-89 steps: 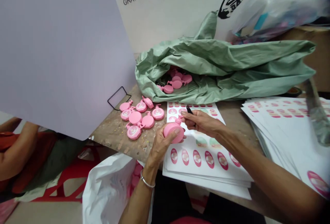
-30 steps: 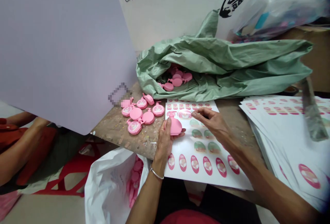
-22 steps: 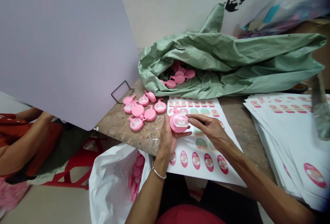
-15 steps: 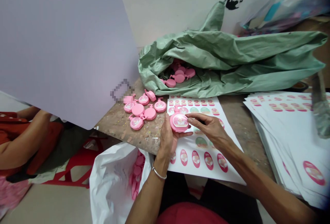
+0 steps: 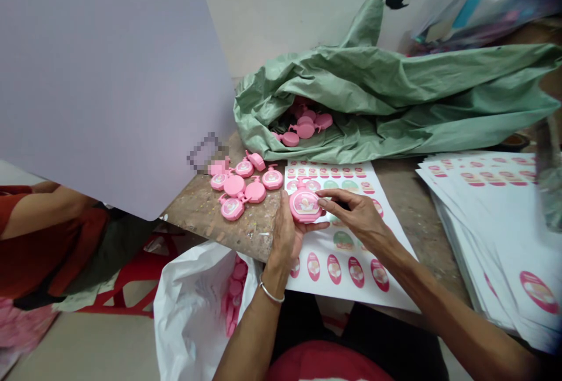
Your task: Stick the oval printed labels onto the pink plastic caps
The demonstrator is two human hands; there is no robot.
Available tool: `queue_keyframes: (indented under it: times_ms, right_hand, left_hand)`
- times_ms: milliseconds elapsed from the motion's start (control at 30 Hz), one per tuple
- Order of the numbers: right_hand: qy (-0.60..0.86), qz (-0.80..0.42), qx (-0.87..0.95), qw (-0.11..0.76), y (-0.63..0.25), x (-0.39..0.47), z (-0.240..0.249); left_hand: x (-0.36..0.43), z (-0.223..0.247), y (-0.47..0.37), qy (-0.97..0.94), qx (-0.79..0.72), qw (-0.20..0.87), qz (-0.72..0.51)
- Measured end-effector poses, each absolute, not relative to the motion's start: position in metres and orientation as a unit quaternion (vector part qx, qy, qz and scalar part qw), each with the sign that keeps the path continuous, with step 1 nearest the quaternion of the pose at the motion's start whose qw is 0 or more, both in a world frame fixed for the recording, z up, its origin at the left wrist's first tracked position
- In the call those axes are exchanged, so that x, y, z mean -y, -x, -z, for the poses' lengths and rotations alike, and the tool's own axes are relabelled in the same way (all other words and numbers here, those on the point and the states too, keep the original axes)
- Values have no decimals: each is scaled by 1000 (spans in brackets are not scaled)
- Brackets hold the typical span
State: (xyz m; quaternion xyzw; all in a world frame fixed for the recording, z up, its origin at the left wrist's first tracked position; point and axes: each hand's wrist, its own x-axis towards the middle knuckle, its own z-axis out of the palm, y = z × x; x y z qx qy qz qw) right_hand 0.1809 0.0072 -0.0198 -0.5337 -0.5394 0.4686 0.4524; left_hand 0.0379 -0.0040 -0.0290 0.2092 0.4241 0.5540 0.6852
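A pink pump-bottle-shaped piece (image 5: 305,205) with a picture label on its face rests in my left hand (image 5: 287,232), whose fingers pass beneath it. My right hand (image 5: 351,211) touches the piece's right edge with thumb and forefinger pinched together. Below both hands lies a white sticker sheet (image 5: 322,278) with pink ovals and green round stickers. To the left, several similar pink pieces (image 5: 234,185) are grouped on the brown table (image 5: 250,237), some with labels showing and some plain.
A green sack (image 5: 386,76) holding pink pieces lies across the back. Stacked sticker sheets (image 5: 496,240) are at the right. A white bag (image 5: 188,305) with pink pieces hangs at lower left. Another person's arm (image 5: 39,211) is beyond the pale panel (image 5: 109,76).
The piece in my left hand has tilted slightly, and the glare on its label has faded. The view has shifted a little; both hands keep nearly the same pose.
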Motion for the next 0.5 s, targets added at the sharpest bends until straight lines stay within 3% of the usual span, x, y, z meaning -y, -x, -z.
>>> queue_keyframes:
  times_ms: [500]
  right_hand:
    - [533,-457,547,456,-181,-9,24]
  left_hand:
    - [3,27,-38,-212,-426,688,-547]
